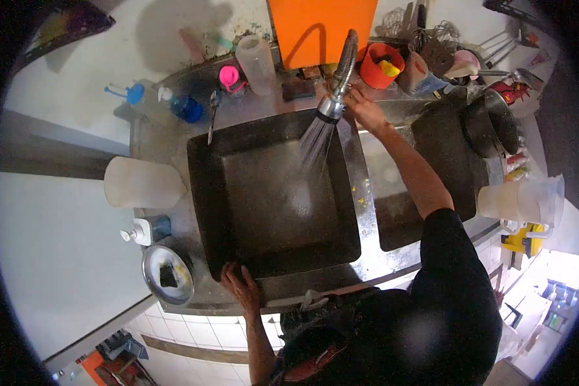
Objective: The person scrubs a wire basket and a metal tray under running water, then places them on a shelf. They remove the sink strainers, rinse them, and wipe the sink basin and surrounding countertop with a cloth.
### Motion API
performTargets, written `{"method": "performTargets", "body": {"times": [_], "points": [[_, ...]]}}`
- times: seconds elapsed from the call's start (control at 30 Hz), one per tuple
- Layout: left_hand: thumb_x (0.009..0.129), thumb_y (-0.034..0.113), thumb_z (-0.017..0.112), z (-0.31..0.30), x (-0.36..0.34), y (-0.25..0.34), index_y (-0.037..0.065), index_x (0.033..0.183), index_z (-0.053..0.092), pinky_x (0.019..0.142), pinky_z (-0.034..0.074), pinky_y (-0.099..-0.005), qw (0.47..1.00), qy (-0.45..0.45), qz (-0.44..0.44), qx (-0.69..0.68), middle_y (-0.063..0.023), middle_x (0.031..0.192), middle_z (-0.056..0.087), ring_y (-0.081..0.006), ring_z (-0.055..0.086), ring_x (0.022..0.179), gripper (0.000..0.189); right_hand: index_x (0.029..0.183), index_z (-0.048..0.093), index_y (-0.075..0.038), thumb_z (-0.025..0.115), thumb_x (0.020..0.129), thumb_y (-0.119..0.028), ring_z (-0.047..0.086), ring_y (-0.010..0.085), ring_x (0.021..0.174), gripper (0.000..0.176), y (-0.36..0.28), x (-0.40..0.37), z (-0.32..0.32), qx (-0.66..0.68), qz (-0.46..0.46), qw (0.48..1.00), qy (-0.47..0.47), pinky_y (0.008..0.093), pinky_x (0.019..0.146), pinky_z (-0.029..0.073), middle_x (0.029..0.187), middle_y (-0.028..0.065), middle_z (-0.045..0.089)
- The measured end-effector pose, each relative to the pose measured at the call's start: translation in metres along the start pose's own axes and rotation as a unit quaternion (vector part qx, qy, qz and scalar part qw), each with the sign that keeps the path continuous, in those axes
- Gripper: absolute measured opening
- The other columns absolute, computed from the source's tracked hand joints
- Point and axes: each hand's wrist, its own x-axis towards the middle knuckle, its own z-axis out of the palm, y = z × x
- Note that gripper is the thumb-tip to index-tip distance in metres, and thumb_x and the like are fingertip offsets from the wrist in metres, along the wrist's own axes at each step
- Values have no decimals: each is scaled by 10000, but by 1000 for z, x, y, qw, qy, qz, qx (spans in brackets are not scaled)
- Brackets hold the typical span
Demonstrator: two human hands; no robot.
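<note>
A large dark rectangular baking pan [273, 265] lies over the left sink basin. My left hand [240, 286] grips its near left corner, fingers over the rim. Above the pan's far right side hangs a metal spray head [331, 106] on a flexible hose [348, 58], and water streams from it into the pan. My right hand [365, 110] reaches behind the spray head to the faucet, its fingers curled there and partly hidden.
The right basin [424, 186] has a dark pot [492, 122] at its far right. Along the back stand a red container [381, 67], a clear bottle [256, 61] and a blue bottle [186, 109]. A plastic jug [518, 201], a soap dispenser [149, 230] and a round metal dish [149, 273] flank the basins.
</note>
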Motion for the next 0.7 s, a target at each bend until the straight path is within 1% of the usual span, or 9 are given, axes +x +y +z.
{"method": "performTargets", "body": {"times": [0.07, 0.2, 0.33, 0.37, 0.47, 0.53, 0.6, 0.63, 0.7], "points": [[983, 269, 520, 12, 4, -10, -20, 1162, 559, 1006, 348, -511, 995, -16, 3, 95, -207, 1223, 534, -373, 464, 1193, 342, 1199, 486, -50, 555, 810, -37, 532, 431, 1126, 395, 1, 9, 2, -22, 1, 999, 35, 471, 944, 495, 1255, 194, 460], [989, 316, 500, 4, 17, 18, -6, 1145, 565, 1010, 345, -517, 994, -23, -73, 72, -210, 1268, 503, -374, 457, 1205, 364, 1209, 448, -61, 562, 884, -134, 586, 453, 1043, 353, 1, 13, 1, -12, 13, 998, 67, 507, 840, 522, 1266, 213, 467], [983, 319, 509, 4, 16, 8, 7, 1121, 574, 1008, 348, -513, 993, -47, -71, 84, -206, 1278, 499, -374, 471, 1192, 348, 1150, 489, -48, 502, 985, -168, 593, 382, 1041, 205, 22, 30, 5, 230, 244, 939, 79, 470, 776, 507, 1137, 193, 558], [980, 318, 513, 7, 14, 4, 9, 1114, 576, 1007, 347, -513, 993, -46, -70, 84, -205, 1275, 503, -374, 477, 1186, 343, 1134, 498, -32, 513, 992, -196, 576, 381, 1043, 218, 16, 29, 8, 232, 283, 925, 104, 440, 847, 472, 1165, 224, 546], [969, 308, 529, 0, 22, 13, 12, 1099, 581, 994, 354, -510, 993, -42, -64, 90, -199, 1259, 520, -370, 496, 1165, 328, 1150, 494, -6, 535, 981, -193, 542, 387, 1057, 255, -56, 13, 12, 65, 192, 899, 387, 431, 916, 429, 1134, 231, 548], [965, 301, 533, 3, 23, 11, 13, 1087, 586, 985, 358, -509, 994, -32, -68, 82, -197, 1250, 529, -370, 500, 1158, 318, 1157, 493, 24, 537, 980, -218, 513, 384, 1077, 303, -148, -14, 3, 246, 228, 881, 333, 436, 947, 397, 1124, 234, 547], [963, 296, 534, 4, 22, 6, 13, 1080, 589, 978, 361, -508, 994, -36, -64, 81, -197, 1244, 534, -369, 503, 1155, 311, 1144, 563, -8, 552, 954, -208, 557, 362, 1039, 277, -200, -55, 73, 274, 197, 935, 111, 443, 897, 441, 1092, 209, 568], [963, 295, 534, 2, 23, 6, 13, 1079, 591, 977, 362, -509, 994, -43, -60, 83, -197, 1242, 535, -369, 503, 1155, 310, 1140, 590, -29, 544, 951, -212, 571, 359, 1042, 267, -229, -63, 86, 276, 193, 937, -94, 455, 907, 450, 1097, 201, 582], [962, 292, 533, 4, 24, 6, 13, 1077, 594, 977, 361, -511, 994, -46, -55, 77, -199, 1241, 536, -371, 502, 1157, 308, 1160, 605, -31, 534, 958, -271, 554, 360, 1094, 321, -257, -93, 175, 259, 95, 921, -275, 460, 955, 438, 1180, 179, 588]]}}
